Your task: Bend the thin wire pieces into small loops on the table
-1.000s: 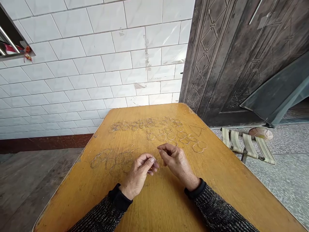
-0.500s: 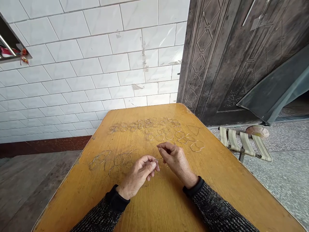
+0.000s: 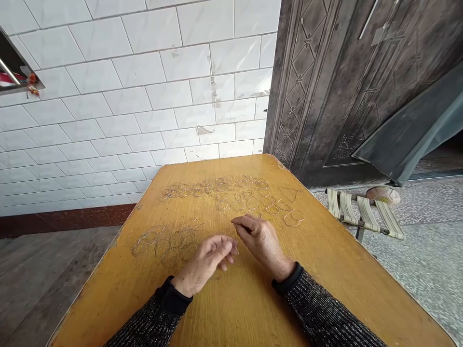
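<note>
My left hand point(image 3: 211, 260) pinches a thin wire point(image 3: 237, 249) between thumb and forefinger, its end curving out past the fingertips. Close by on the right, my right hand point(image 3: 262, 241) has thumb and forefinger pressed together, at the same wire as far as I can make out. Both hands hover over the wooden table point(image 3: 238, 308). To the left of my left hand lies a loose tangle of thin wires point(image 3: 150, 241). Beyond the hands, several looped wire shapes point(image 3: 242, 200) are laid out in rows, a heart-like one point(image 3: 294, 218) nearest my right hand.
A white tiled wall point(image 3: 144, 106) stands behind the table, with a dark carved door point(image 3: 325, 96) at right. A striped folding stool point(image 3: 365, 212) and a ball point(image 3: 383, 194) are on the floor right of the table. A grey curtain point(image 3: 408, 135) hangs across the doorway.
The fingertips of my right hand have shifted slightly left and tilted over the left fingertips. The wire stretch seen between the hands before is now less visible. The view has moved a little.
</note>
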A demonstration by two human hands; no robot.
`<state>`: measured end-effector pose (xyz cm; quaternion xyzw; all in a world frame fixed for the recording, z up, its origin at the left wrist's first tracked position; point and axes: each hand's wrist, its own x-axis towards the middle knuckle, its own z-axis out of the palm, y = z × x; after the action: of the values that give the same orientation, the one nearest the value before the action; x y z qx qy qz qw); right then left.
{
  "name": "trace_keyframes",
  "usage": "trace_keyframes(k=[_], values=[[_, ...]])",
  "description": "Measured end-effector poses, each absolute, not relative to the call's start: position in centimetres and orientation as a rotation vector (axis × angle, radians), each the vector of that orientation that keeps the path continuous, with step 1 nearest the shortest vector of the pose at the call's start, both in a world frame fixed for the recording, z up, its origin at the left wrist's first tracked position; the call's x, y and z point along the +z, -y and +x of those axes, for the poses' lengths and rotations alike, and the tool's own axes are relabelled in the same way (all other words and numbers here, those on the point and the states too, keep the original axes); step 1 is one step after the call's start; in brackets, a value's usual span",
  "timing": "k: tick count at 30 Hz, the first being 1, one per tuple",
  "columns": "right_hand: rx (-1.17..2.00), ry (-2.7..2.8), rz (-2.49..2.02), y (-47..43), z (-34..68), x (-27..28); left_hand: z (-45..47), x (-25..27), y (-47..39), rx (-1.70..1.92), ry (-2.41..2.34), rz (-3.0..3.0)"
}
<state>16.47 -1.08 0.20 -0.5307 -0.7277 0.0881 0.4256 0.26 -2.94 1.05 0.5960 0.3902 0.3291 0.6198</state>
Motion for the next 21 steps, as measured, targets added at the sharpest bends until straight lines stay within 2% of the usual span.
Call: trace_keyframes(k=[7,14,18,21], values=[[0.348,1.895,-1.263,1.2,16.0,0.3,0.0,0.9,2.3,0.800,-0.912,1.312],[0.817,1.545,-1.200,1.2,15.8,0.4,0.1,1.0,2.0,1.037,-0.978,1.215],[1.131,1.544,-1.116,1.2,15.3,0.1,-0.2,1.0,1.8,1.102,-0.994,1.202],[1.253,1.487,-1.042,1.3,14.9,0.0,-0.2,0.9,1.7,1.115,-1.003,1.199]])
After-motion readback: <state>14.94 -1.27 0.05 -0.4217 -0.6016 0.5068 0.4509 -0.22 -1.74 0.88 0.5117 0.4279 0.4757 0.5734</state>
